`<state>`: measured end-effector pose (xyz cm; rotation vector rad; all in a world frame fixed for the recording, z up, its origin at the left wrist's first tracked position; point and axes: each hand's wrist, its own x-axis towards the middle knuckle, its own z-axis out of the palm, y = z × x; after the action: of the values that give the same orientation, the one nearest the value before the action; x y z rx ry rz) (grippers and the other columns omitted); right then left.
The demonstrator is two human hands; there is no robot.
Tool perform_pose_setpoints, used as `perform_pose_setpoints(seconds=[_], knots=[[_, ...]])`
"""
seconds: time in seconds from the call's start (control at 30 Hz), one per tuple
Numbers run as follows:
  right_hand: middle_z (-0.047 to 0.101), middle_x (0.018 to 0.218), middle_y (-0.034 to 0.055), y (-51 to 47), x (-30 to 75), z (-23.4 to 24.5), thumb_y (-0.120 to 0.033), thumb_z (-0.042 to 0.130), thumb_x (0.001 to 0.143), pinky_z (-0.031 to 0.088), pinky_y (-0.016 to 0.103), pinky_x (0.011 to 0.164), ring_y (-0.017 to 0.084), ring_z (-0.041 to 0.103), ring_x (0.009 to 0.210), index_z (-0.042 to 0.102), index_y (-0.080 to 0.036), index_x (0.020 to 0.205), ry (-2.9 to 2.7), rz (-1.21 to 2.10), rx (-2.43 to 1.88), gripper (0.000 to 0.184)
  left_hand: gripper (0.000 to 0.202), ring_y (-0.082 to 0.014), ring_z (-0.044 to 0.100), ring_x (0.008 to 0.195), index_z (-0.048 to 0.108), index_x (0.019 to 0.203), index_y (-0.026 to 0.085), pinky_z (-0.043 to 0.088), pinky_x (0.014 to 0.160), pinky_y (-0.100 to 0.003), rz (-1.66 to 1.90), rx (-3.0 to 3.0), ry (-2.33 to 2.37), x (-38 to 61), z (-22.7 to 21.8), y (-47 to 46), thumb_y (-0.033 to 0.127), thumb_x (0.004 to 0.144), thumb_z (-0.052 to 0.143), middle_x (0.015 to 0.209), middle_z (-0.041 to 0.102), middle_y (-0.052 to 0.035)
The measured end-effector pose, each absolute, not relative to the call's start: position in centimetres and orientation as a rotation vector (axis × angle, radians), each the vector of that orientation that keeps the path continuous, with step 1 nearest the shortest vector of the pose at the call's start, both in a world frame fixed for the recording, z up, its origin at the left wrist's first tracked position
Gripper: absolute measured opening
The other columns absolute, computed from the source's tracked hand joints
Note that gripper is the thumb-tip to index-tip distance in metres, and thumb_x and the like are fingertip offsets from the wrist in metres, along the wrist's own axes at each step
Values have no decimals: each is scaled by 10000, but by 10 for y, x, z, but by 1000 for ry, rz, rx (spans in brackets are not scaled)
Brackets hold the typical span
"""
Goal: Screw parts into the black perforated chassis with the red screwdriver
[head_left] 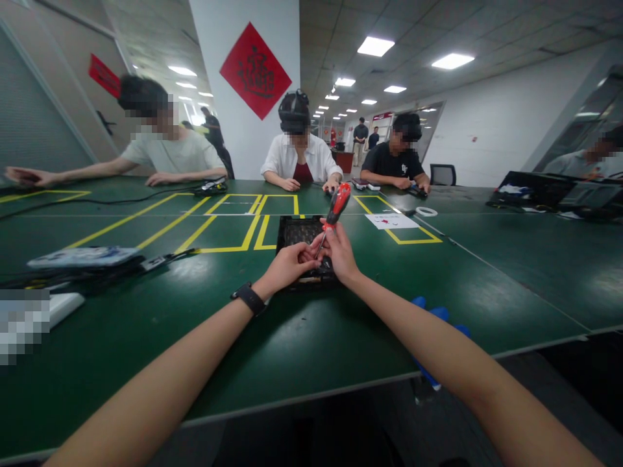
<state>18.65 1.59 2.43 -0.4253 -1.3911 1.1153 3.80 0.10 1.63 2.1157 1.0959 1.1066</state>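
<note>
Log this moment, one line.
Right hand: holds red-black screwdriver | left hand: near its lower end | beneath: black tray | surface: green table

The head view looks forward and down across the table point(360, 337) from just behind its near edge.

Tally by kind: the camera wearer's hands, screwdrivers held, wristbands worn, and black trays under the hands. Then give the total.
Left hand and right hand: 2
Screwdriver: 1
Wristband: 1
Black tray: 1
Total: 5
</note>
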Motion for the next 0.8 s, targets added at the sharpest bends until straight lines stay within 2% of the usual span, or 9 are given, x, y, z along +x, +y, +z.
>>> perform_pose_setpoints(seconds=[0.13, 0.3, 0.53, 0.8], knots=[[589, 665, -38, 16, 186, 25, -464, 457, 867, 419, 151, 389, 75, 554, 498, 433, -224, 1157, -1402, 1116, -436, 377, 233, -98, 502, 562, 564, 737, 148, 393, 538, -215, 1109, 2102, 1153, 38, 15, 1, 354, 705, 668, 644, 587, 17], [587, 663, -38, 15, 186, 26, -448, 463, 871, 417, 159, 379, 80, 553, 489, 437, -224, 1152, -1406, 1111, -428, 361, 256, -102, 511, 573, 565, 743, 147, 410, 554, -222, 1105, 2086, 1127, 38, 14, 2, 371, 693, 678, 657, 594, 11], [594, 665, -36, 12, 187, 28, -445, 472, 866, 419, 162, 389, 80, 550, 486, 426, -223, 1148, -1404, 1145, -419, 362, 229, -101, 482, 544, 580, 735, 143, 358, 523, -215, 1084, 2150, 1198, 38, 16, -1, 363, 726, 643, 612, 567, 21], [602, 698, -19, 17, 189, 24, -400, 416, 894, 427, 171, 398, 102, 577, 541, 431, -218, 1090, -1390, 1242, -378, 268, 225, -135, 548, 682, 630, 852, 143, 412, 655, -240, 1030, 2269, 1072, 37, 13, 2, 336, 821, 518, 782, 645, -14]])
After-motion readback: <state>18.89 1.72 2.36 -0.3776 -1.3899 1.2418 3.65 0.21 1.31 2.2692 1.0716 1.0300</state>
